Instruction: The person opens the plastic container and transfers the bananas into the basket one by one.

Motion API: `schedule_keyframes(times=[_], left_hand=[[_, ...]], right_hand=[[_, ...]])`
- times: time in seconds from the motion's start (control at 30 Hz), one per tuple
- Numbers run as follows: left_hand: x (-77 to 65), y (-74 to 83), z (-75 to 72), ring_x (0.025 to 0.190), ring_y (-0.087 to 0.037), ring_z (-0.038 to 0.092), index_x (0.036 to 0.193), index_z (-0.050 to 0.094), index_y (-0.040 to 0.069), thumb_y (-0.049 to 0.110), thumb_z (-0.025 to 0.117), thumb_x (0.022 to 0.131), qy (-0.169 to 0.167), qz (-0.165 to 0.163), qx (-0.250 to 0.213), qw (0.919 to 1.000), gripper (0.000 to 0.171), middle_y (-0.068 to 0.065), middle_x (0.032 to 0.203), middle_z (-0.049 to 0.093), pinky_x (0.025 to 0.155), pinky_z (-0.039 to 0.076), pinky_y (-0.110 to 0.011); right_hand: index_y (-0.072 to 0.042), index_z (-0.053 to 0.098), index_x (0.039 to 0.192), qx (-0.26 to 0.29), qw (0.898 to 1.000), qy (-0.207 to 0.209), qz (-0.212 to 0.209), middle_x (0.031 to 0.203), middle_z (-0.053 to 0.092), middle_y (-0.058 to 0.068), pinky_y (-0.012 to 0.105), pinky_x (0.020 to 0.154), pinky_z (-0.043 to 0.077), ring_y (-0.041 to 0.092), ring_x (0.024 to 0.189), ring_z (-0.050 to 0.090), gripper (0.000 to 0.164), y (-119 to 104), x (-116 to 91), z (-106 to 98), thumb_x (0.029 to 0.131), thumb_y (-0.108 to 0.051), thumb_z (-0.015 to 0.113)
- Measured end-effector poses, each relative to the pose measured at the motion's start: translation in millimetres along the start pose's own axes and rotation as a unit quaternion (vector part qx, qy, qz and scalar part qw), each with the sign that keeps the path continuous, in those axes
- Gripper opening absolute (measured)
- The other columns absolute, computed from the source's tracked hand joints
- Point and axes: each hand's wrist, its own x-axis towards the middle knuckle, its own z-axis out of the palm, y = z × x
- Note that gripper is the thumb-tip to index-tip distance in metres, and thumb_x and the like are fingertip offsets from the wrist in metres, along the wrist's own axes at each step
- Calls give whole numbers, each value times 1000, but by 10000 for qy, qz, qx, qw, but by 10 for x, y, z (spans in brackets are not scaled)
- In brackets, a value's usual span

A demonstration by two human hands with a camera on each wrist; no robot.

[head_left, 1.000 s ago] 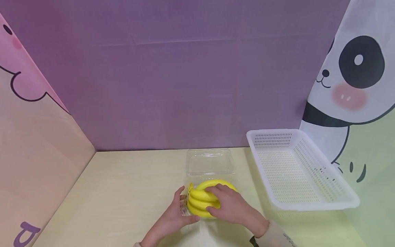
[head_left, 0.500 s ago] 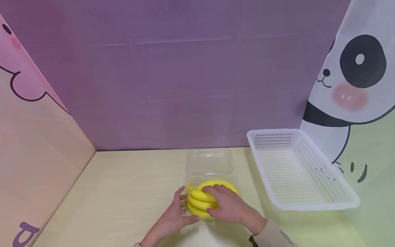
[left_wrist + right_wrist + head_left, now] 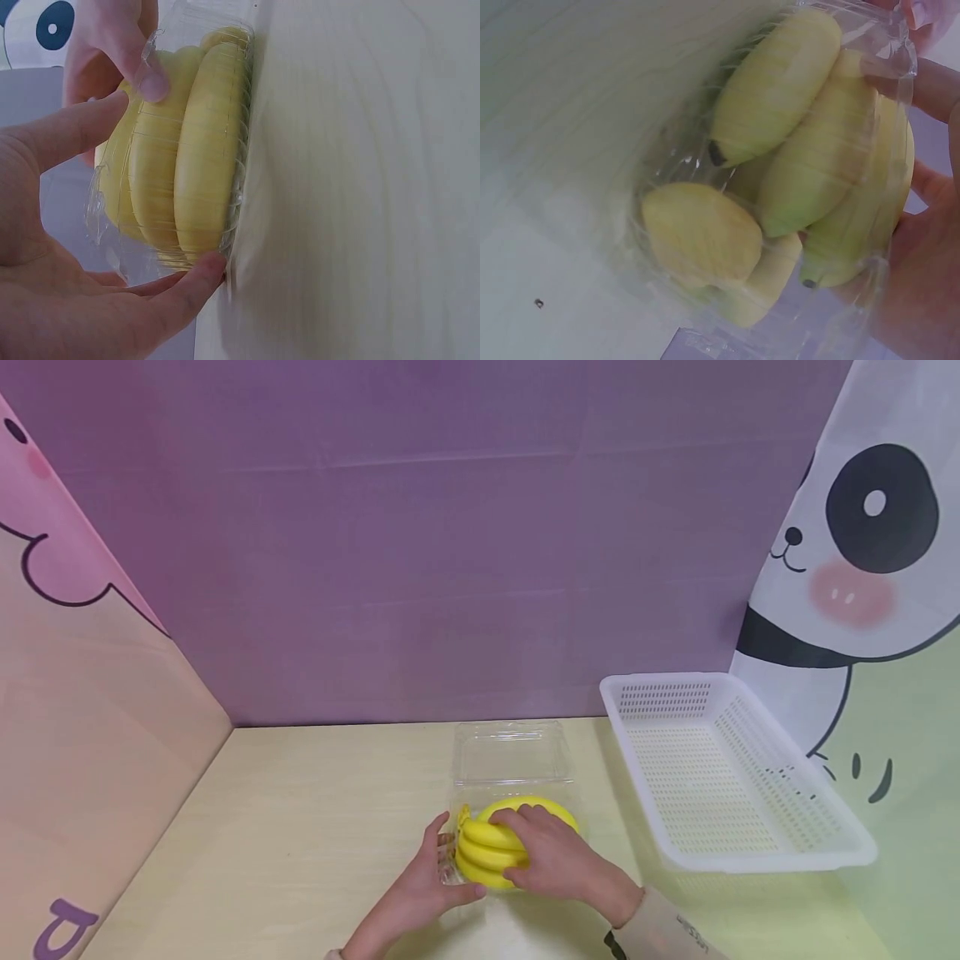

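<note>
A bunch of yellow bananas [image 3: 489, 857] lies in the base of a clear plastic clamshell box [image 3: 512, 758], its lid folded back toward the wall. My left hand [image 3: 422, 887] holds the left end of the box, thumb near the front rim, other fingers on the end wall. From above, my right hand [image 3: 558, 857] grips the bananas, with fingers over the top and thumb on the near side. In the left wrist view the bananas [image 3: 204, 150] press close behind the ribbed front wall. Dark-tipped banana ends [image 3: 776, 90] show through the plastic in the right wrist view.
A white perforated basket [image 3: 712, 785] stands on the right of the pale wooden table [image 3: 315, 827]. Behind rises a purple backdrop [image 3: 420, 543]. Printed side panels, one with a panda [image 3: 847, 552], flank the table.
My right hand has shifted slightly left over the bananas. The left hand and the box stay in place.
</note>
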Motion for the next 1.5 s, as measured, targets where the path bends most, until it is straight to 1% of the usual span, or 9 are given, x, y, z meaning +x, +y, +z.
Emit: schedule_keyframes(times=[0.13,0.27,0.5,0.77,0.87,1.1,1.3,1.5], left_hand=[[-6,-1,3,135,-48,43,161,4,7,25,87,81,5,6,-9,10000,117,-30,153,34,105,40,-65],[-13,-1,9,134,-48,44,160,4,5,24,88,82,-4,46,-30,10000,116,-31,152,34,105,41,-64],[-25,2,12,134,-48,44,160,4,5,23,87,82,-6,113,-48,9999,116,-30,153,33,105,42,-62],[-28,4,7,135,-50,42,160,5,4,25,88,81,13,162,18,9999,116,-32,152,32,105,42,-63],[-30,8,10,135,-51,42,160,5,3,24,88,81,15,156,32,9999,116,-33,152,32,105,42,-63],[-37,6,8,135,-50,42,160,5,4,24,88,81,26,222,0,9997,116,-31,153,32,105,42,-62],[-33,8,8,135,-50,43,160,5,3,22,87,82,9,225,-9,9997,115,-32,152,33,105,43,-62],[-37,-1,9,135,-49,43,160,5,4,24,87,81,17,241,-11,9997,116,-30,152,33,106,42,-61]], right_hand=[[-18,56,133,-48,10000,46,-16,113,59,-1,34,82,48,15,97,53,61,6,5,12,79,-23,84],[-20,58,131,-228,9996,142,-20,110,59,-2,32,79,47,15,94,53,60,10,10,16,77,-24,84],[-20,60,128,-398,9987,295,-75,106,58,-4,30,75,47,14,89,53,59,15,13,3,73,-23,82],[-19,61,126,-557,9973,431,-196,102,58,-3,28,70,46,13,85,52,57,8,20,-17,72,-22,79],[-18,61,126,-610,9967,477,-261,102,58,-3,28,69,46,14,84,53,57,11,20,-15,71,-21,79],[-19,61,126,-843,9942,569,-336,103,60,-3,31,73,44,14,87,54,58,37,31,-12,72,-27,78],[-19,61,127,-875,9933,642,-390,102,59,-5,30,72,43,13,86,52,58,43,41,-19,72,-29,78],[-19,61,127,-871,9910,853,-560,99,58,-5,27,70,42,13,84,50,59,44,46,-55,71,-30,78]])
